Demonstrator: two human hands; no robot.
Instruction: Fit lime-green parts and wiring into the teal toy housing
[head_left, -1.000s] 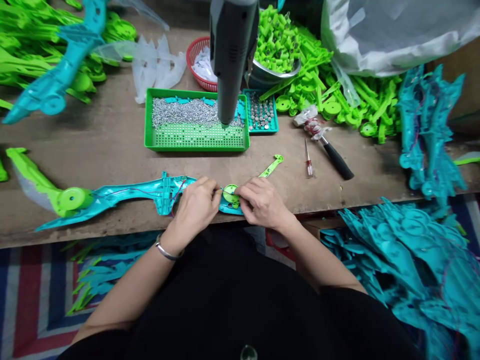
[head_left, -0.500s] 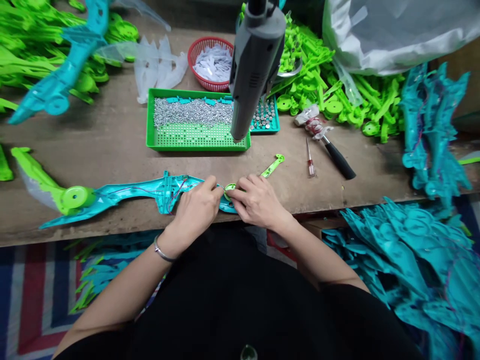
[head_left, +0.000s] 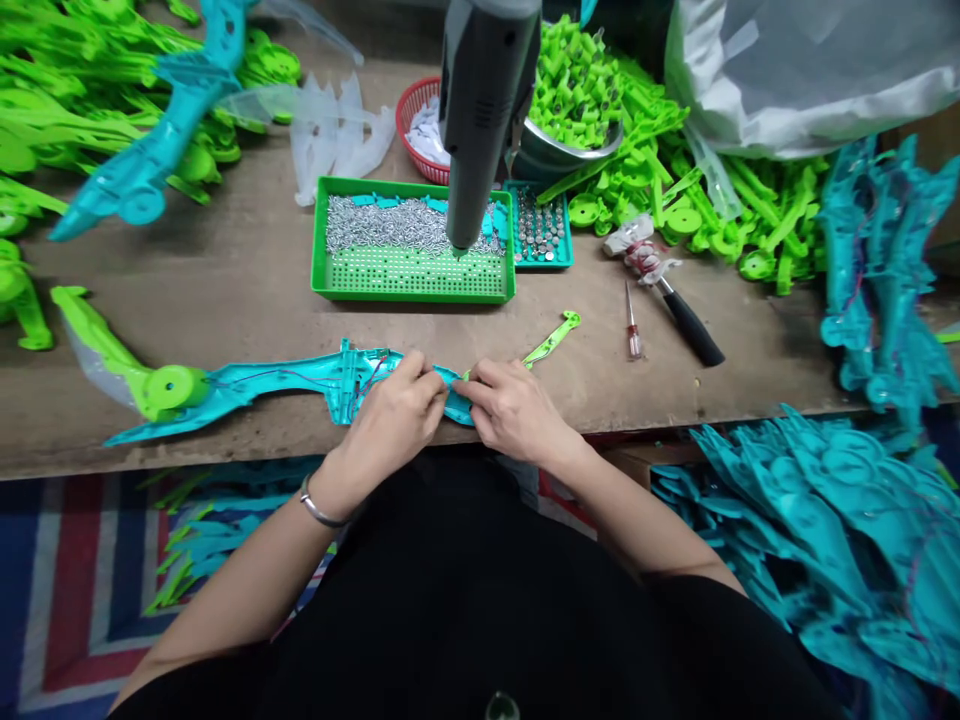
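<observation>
A long turquoise plastic shell [head_left: 277, 376], open side up with thin wires along it, lies along the table's front edge. A lime-green arm piece with a round hub [head_left: 176, 391] sits on its left end. My left hand [head_left: 401, 405] is closed over the shell's right part, fingers pinched; what they hold is hidden. Close beside it, my right hand [head_left: 519, 412] has its thumb and fingers closed at the shell's right end, their contents also hidden. A second lime-green arm [head_left: 551, 340] sticks out beyond my right fingers, its near end covered by them.
A grey power screwdriver [head_left: 484, 130] hangs above a green tray of screws [head_left: 412, 296]. A teal tray of small metal parts [head_left: 562, 262] adjoins it. Rightward lie a small screwdriver [head_left: 634, 340] and a wrapped hammer [head_left: 690, 325]. Lime-green parts [head_left: 45, 130] and turquoise shells [head_left: 810, 530] are piled around.
The view has shifted, so the table's things appear farther right. The round green end by my right fingers is now mostly covered. Both hands stay at the shell's right part.
</observation>
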